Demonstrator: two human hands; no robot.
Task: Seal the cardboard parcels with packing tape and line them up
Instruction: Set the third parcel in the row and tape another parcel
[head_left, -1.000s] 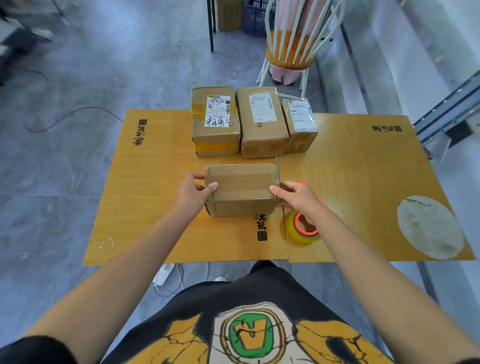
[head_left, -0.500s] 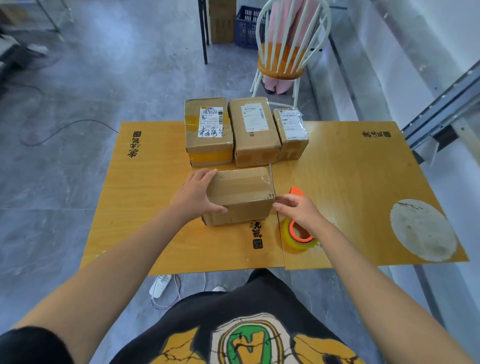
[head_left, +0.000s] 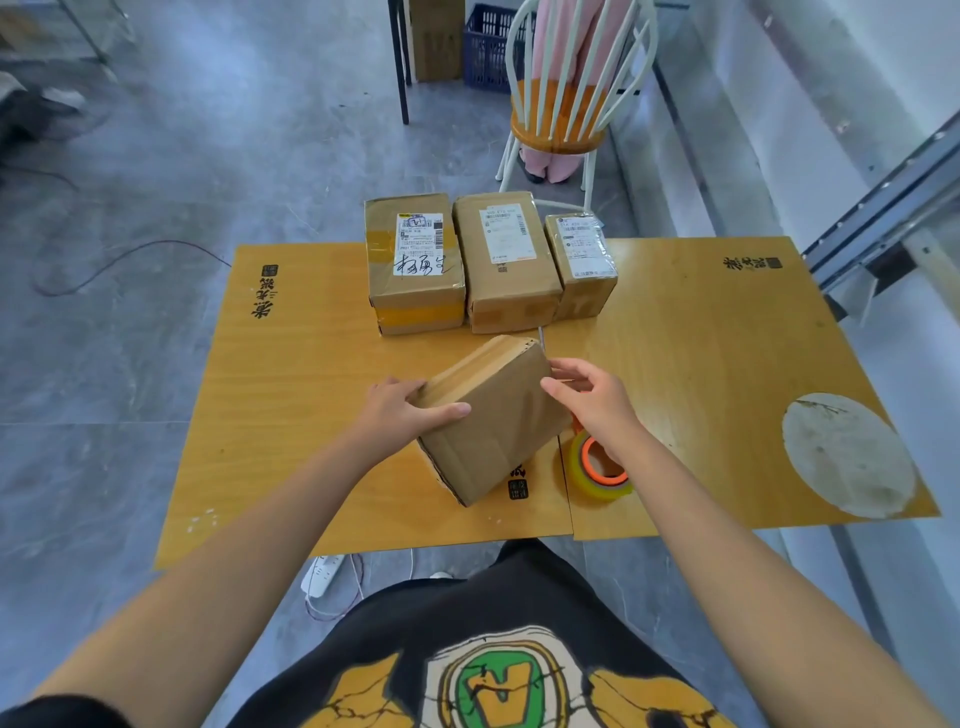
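A plain cardboard parcel (head_left: 493, 421) stands tilted and turned at an angle in the middle of the yellow wooden table (head_left: 291, 395). My left hand (head_left: 402, 415) grips its left end, thumb across the near face. My right hand (head_left: 592, 400) is at the parcel's right edge with fingers curled, touching or just off it. A roll of clear packing tape with an orange core (head_left: 597, 470) lies flat on the table, partly under my right wrist. Three sealed parcels (head_left: 506, 260) with shipping labels stand side by side at the table's far edge.
A white spindle-back chair with an orange seat (head_left: 558, 117) stands behind the table. A blue crate (head_left: 488, 49) sits further back. A power strip (head_left: 322, 574) and cables lie on the grey floor by the near table edge. A pale round patch (head_left: 847, 454) marks the right tabletop.
The parcel has been rolled over and swung round from square-on to diagonal, its taped face now at the far upper side. My right hand rose from the tape roll to the parcel's right edge.
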